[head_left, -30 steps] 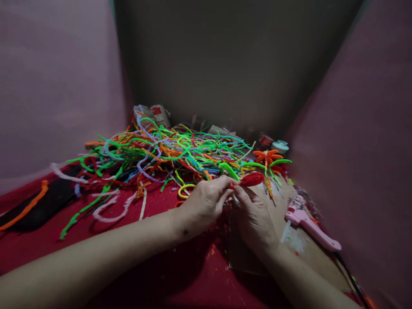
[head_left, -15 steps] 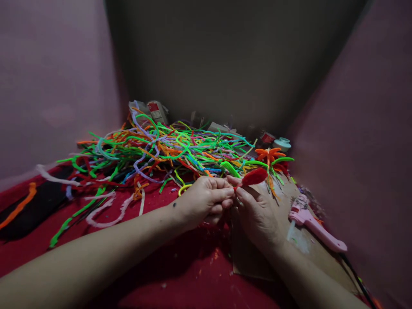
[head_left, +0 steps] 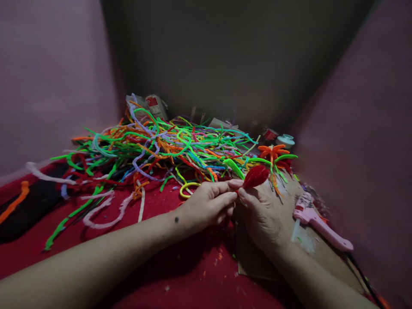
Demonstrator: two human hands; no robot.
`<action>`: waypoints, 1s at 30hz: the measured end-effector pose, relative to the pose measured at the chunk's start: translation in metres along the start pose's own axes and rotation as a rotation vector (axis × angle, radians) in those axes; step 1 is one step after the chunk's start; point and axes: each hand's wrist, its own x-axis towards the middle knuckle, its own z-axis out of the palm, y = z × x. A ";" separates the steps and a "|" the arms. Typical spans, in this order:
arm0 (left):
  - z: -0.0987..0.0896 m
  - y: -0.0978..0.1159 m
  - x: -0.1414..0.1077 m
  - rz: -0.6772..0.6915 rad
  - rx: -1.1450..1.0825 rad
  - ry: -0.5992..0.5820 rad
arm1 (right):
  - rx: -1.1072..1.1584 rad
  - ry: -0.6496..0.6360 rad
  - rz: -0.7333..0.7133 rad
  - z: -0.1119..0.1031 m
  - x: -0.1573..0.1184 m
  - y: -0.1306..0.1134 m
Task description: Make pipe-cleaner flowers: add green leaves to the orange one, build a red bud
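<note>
A red fuzzy petal shape point(head_left: 256, 176) points up and right from between my hands. My left hand point(head_left: 215, 200) pinches its narrow lower end from the left. From the right, my right hand point(head_left: 262, 214) grips the base of the petal between thumb and fingers, and the fingertips of both hands meet there. Just behind the petal lies a bright green leaf shape point(head_left: 234, 168). An orange pipe-cleaner flower point(head_left: 273, 151) with green leaves stands to the right, beyond my right hand.
A large tangle of coloured pipe cleaners point(head_left: 174, 146) spreads behind my hands. Yellow scissor handles point(head_left: 189, 189) poke out near my left hand. A pink glue gun point(head_left: 325, 225) rests on a brown board point(head_left: 257, 262) at the right, its cord trailing. Red cloth point(head_left: 180, 274) lies below.
The red petal has turned slightly, showing more of its broad, ridged face. My fingers have shifted a little at its base. The whole view has moved slightly.
</note>
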 end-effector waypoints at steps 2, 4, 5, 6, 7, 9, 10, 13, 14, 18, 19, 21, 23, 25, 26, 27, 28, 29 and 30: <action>0.003 -0.001 -0.002 0.165 0.260 0.109 | -0.051 0.033 -0.025 0.001 0.000 -0.003; 0.004 -0.002 -0.004 0.252 0.396 0.169 | -0.122 0.058 -0.042 0.002 0.000 -0.006; 0.005 -0.002 -0.005 0.251 0.409 0.185 | -0.162 0.064 -0.043 0.002 0.000 -0.008; 0.005 -0.002 -0.005 0.233 0.389 0.198 | -0.204 0.065 -0.040 0.002 0.000 -0.009; 0.006 -0.001 -0.005 0.204 0.349 0.204 | -0.241 0.061 -0.037 0.002 0.000 -0.010; 0.006 0.001 -0.003 0.134 0.253 0.213 | -0.282 0.029 -0.032 0.001 0.001 -0.010; 0.007 0.002 -0.003 0.100 0.214 0.213 | -0.280 0.000 -0.033 -0.001 0.002 -0.009; 0.007 0.005 -0.001 0.005 0.145 0.209 | -0.210 -0.100 -0.016 -0.007 0.003 -0.004; 0.006 0.006 -0.001 -0.021 0.127 0.209 | -0.179 -0.124 0.000 -0.008 0.003 -0.003; 0.005 0.008 -0.003 -0.084 0.065 0.194 | -0.098 -0.152 0.052 -0.012 0.003 0.002; 0.005 0.008 -0.003 -0.089 0.056 0.186 | -0.095 -0.143 0.051 -0.012 0.003 0.002; 0.005 0.009 -0.004 -0.095 0.036 0.175 | -0.091 -0.109 0.045 -0.012 0.003 0.002; 0.005 0.009 -0.005 -0.108 0.003 0.177 | -0.079 -0.078 0.045 -0.012 0.003 0.002; 0.006 0.010 -0.005 -0.115 -0.034 0.188 | -0.062 -0.071 0.041 -0.012 0.003 0.003; 0.007 0.011 -0.006 -0.115 -0.050 0.194 | -0.052 -0.084 0.043 -0.011 0.002 0.004; 0.008 0.012 -0.006 -0.111 -0.065 0.201 | -0.043 -0.100 0.042 -0.011 0.002 0.005; 0.009 0.014 -0.007 -0.106 -0.075 0.208 | -0.032 -0.114 0.042 -0.010 0.002 0.006; 0.010 0.015 -0.008 -0.100 -0.079 0.215 | -0.022 -0.127 0.045 -0.009 0.001 0.006; 0.011 0.016 -0.008 -0.095 -0.078 0.221 | -0.015 -0.134 0.049 -0.009 0.001 0.006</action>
